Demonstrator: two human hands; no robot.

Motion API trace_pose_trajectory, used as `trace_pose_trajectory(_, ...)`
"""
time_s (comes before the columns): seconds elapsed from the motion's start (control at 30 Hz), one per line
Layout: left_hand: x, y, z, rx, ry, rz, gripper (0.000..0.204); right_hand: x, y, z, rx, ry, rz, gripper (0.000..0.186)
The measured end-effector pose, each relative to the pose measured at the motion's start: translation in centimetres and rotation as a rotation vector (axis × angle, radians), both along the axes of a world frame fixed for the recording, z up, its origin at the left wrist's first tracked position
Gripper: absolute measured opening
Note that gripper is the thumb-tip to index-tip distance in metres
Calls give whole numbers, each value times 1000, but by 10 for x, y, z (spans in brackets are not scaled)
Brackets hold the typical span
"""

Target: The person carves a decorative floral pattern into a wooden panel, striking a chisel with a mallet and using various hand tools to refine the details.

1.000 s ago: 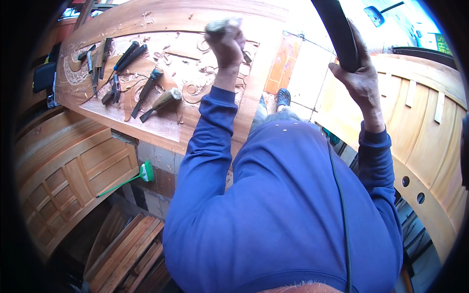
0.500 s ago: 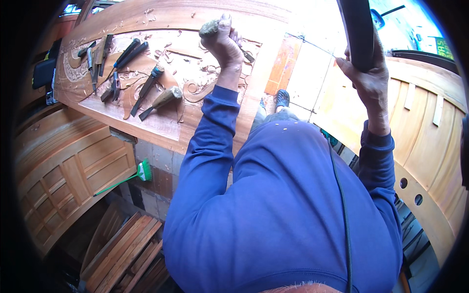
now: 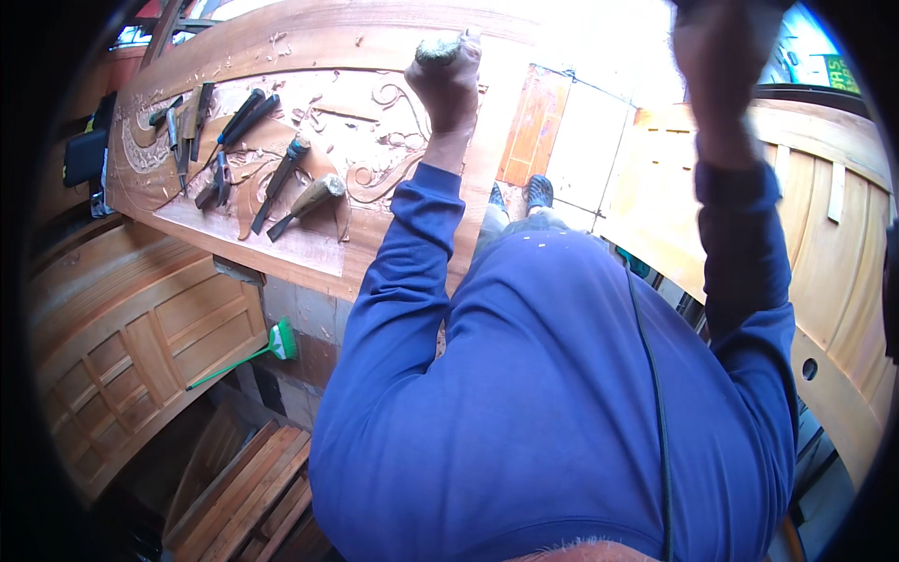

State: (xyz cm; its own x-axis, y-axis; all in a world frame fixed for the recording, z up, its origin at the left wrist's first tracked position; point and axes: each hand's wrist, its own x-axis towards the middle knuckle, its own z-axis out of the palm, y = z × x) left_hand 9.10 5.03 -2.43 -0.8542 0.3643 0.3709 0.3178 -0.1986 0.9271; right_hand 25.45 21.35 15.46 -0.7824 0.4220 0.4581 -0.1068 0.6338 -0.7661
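My left hand is wrapped round a carving chisel, whose worn, frayed handle end pokes out above the fist. Its blade is hidden below the hand, over the right part of the carved wooden panel. Raised high on the right, my right hand is smeared by motion. It grips a dark, block-like mallet, mostly cut off by the upper edge. Left of my left hand, several chisels lie on the panel, among them a wooden-handled one and a dark one with a blue-ringed handle.
Wood shavings and scroll carving cover the panel. A second wooden door panel lies at right. My feet stand on the tiled floor between. Below left are a green broom, a panelled door and stacked boards.
My right hand has swung upward with the mallet, which has mostly left the picture. My left hand, still round the chisel, has shifted slightly right.
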Motion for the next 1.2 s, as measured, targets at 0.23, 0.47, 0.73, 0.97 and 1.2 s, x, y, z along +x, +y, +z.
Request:
trace_pose_trajectory(0.23,5,-2,9,-31,-219,-136,27,-6,-24,-7,79,-337,154,77)
trace_pose_trajectory(0.47,0,-21,12,134,-323,-159,29,7,-35,-75,188,-423,119,89)
trace_pose_trajectory(0.73,33,-169,57,379,-537,60,15,147,-65,-176,-631,-768,-421,44)
trace_pose_trajectory(0.97,66,-188,26,-908,-116,-231,65,153,-105,-170,-727,-310,-571,40)
trace_pose_trajectory(1.2,74,-174,19,-1326,8,-351,106,58,-67,-152,-901,-257,-244,28)
